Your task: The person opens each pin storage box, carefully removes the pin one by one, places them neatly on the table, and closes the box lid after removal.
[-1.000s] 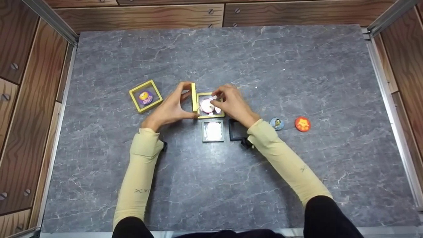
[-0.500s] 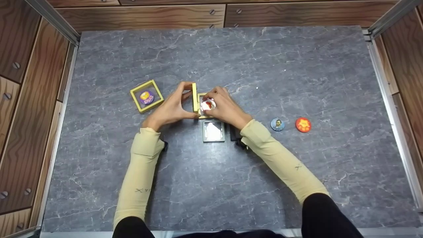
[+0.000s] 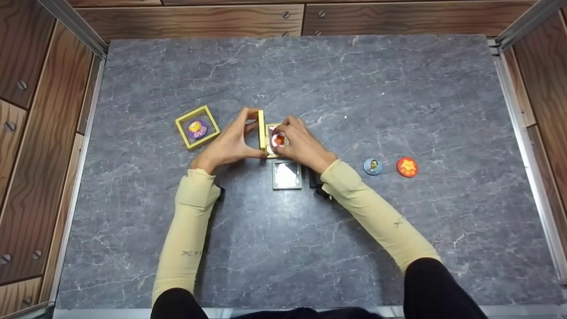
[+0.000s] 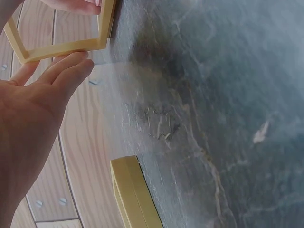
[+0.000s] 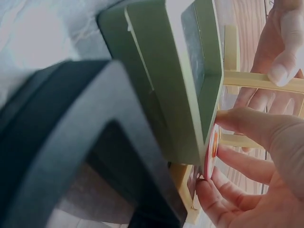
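In the head view my left hand (image 3: 228, 144) holds the upright half of a hinged yellow display frame (image 3: 262, 130) between thumb and fingers. The frame's other half lies flat on the table. Over that flat half, my right hand (image 3: 303, 144) pinches a round badge (image 3: 279, 140) with a red and orange centre, by its edge. In the right wrist view the badge (image 5: 212, 151) is seen nearly edge-on between thumb and fingers. Whether it touches the film I cannot tell. The left wrist view shows the raised half (image 4: 66, 48) between the left fingers.
A grey-green frame (image 3: 287, 175) lies just in front, beside a black frame (image 3: 315, 178) partly under the right wrist. On the left is a yellow frame (image 3: 197, 127) with a purple badge. A blue badge (image 3: 373, 166) and a red badge (image 3: 407, 167) lie at right.
My right hand has shifted left over the frame, its fingers closing around the badge. The badge's bright glare has given way to its red centre. My left hand has stayed on the raised half.
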Demonstrator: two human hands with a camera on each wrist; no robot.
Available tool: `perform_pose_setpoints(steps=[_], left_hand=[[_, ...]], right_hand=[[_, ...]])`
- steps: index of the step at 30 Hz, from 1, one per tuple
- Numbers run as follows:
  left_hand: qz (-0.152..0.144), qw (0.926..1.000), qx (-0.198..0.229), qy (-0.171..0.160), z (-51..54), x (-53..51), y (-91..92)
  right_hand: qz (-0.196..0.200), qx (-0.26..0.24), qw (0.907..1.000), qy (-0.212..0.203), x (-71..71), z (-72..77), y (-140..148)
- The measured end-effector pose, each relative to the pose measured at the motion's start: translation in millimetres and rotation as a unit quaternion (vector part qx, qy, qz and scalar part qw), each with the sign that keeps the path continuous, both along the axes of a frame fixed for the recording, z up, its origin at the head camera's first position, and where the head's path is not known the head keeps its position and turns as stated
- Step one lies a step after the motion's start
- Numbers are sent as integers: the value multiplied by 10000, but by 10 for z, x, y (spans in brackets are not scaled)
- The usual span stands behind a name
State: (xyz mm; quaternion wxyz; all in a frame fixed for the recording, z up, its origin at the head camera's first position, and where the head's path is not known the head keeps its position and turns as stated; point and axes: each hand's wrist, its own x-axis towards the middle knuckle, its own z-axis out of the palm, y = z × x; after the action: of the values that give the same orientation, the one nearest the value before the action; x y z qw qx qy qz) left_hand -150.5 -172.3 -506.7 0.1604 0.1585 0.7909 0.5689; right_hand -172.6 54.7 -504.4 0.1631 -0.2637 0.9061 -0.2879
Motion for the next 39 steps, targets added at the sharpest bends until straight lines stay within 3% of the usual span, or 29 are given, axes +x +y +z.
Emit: perform_pose_setpoints(steps=[12, 28, 39], left_hand=[[-41, 9999, -69, -118, 24, -12, -2], [-34, 9999, -58, -141, 19, -15, 12], [-41, 9998, 20, -169, 9, -19, 19]], right_hand=[[-48, 9, 9999, -122, 2, 8, 0], [-94, 45, 9998, 192, 37, 12, -11], [-365, -245, 9990, 114, 46, 113, 159]])
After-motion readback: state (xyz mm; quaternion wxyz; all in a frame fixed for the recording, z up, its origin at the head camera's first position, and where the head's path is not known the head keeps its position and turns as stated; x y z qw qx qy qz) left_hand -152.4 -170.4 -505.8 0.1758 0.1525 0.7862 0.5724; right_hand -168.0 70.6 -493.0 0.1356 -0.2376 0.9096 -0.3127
